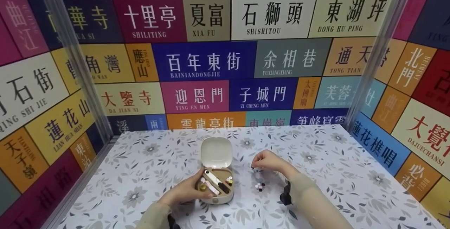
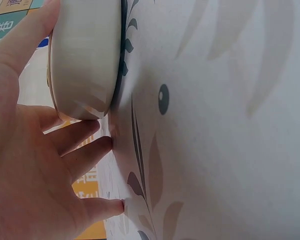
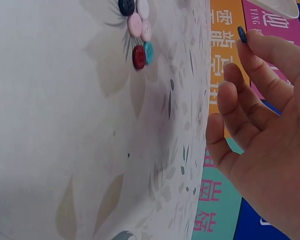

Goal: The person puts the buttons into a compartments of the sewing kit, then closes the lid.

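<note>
A cream sewing box [image 1: 225, 199] stands with its lid [image 1: 216, 151] raised. My left hand [image 1: 184, 188] grips its left side, thumb at the front and index finger toward the back. The left wrist view shows the fingers spread against the box's wall [image 2: 85, 55]. To the right of the box, above the table, my right hand [image 1: 269, 160] pinches a small dark blue button [image 3: 242, 34] between thumb and index finger; the other fingers are loosely bent. Below that hand lies a small cluster of buttons [image 1: 260, 186], among them red, teal, pink, white and dark ones.
Inside the box's compartments are a white slim tool [image 1: 212, 176], a black item [image 1: 223, 187], a pinkish strip [image 1: 211, 188], a gold round piece [image 1: 203, 186] and small coloured pieces [image 1: 229, 180]. A leaf-patterned cloth [image 1: 137, 165] covers the table. Sign-printed walls stand behind and at the sides.
</note>
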Action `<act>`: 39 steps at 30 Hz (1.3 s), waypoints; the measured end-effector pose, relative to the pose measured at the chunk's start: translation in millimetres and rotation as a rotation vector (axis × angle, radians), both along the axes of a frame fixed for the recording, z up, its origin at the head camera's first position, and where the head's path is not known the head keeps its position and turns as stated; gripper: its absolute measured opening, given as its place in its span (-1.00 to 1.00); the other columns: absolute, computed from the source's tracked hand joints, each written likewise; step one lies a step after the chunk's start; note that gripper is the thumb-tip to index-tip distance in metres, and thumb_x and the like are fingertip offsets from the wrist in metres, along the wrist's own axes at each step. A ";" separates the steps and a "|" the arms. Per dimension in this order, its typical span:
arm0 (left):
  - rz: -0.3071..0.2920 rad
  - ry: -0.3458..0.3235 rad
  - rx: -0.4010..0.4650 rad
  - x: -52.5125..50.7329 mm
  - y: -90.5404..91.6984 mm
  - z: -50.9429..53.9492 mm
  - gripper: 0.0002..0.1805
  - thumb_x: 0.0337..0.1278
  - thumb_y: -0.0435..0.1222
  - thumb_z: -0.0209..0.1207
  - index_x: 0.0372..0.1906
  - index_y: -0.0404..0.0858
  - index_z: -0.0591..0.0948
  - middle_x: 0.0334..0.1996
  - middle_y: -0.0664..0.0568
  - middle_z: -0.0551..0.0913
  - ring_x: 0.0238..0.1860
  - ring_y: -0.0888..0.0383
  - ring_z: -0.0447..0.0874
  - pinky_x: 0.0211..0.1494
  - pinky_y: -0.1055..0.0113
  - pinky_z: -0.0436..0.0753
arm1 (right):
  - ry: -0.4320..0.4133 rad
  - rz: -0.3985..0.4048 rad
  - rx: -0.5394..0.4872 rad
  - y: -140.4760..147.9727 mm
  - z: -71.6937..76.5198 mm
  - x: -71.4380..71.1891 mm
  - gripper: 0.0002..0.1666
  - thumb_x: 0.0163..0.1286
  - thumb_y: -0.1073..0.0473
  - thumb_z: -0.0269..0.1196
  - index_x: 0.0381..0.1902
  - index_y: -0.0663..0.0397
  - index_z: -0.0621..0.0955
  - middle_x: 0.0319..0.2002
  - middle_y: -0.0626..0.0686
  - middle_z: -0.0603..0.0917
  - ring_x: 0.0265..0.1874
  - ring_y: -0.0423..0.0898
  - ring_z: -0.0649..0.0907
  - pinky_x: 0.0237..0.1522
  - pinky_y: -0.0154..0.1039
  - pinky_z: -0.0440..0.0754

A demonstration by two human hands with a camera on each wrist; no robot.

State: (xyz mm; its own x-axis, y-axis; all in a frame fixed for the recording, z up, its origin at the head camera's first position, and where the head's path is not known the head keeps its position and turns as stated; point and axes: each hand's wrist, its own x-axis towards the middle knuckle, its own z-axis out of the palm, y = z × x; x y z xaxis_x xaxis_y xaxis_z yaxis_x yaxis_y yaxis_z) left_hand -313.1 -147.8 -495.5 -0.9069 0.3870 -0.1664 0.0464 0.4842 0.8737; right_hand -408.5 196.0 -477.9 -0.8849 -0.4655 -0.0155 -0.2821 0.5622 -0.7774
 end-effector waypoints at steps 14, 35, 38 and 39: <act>-0.003 0.022 0.031 2.5 0.8 2.3 0.24 -0.18 -0.07 0.50 0.56 -0.13 -0.06 0.48 -0.27 0.05 0.45 -0.27 -0.01 0.43 -0.25 -0.08 | 0.014 -0.006 0.028 -13.4 0.0 2.7 -0.87 0.20 0.19 0.32 -0.40 0.16 0.71 -0.49 -0.09 0.65 -0.59 -0.22 0.42 -0.53 -0.35 0.40; 0.030 -0.007 0.034 2.1 1.0 0.3 0.26 -0.24 -0.04 0.51 0.56 -0.07 -0.03 0.50 -0.21 0.04 0.46 -0.25 -0.03 0.42 -0.27 -0.12 | 0.035 0.070 -0.004 -30.1 -2.3 3.8 -0.85 0.19 0.16 0.32 -0.37 0.15 0.72 -0.49 -0.13 0.65 -0.59 -0.24 0.42 -0.54 -0.36 0.40; 0.029 -0.005 0.034 2.6 1.3 0.4 0.27 -0.24 -0.05 0.52 0.56 -0.08 -0.04 0.49 -0.24 0.05 0.46 -0.26 -0.02 0.42 -0.27 -0.10 | 0.025 0.071 -0.009 -32.6 -2.1 5.4 -0.85 0.20 0.18 0.31 -0.37 0.16 0.71 -0.50 -0.13 0.64 -0.61 -0.25 0.40 -0.57 -0.37 0.37; 0.030 -0.007 0.033 2.9 1.5 0.6 0.27 -0.25 -0.05 0.52 0.56 -0.08 -0.04 0.49 -0.24 0.06 0.45 -0.26 -0.01 0.42 -0.27 -0.09 | 0.022 0.070 -0.011 -33.3 -2.0 6.0 -0.85 0.21 0.18 0.31 -0.36 0.16 0.71 -0.51 -0.12 0.63 -0.62 -0.25 0.39 -0.58 -0.37 0.36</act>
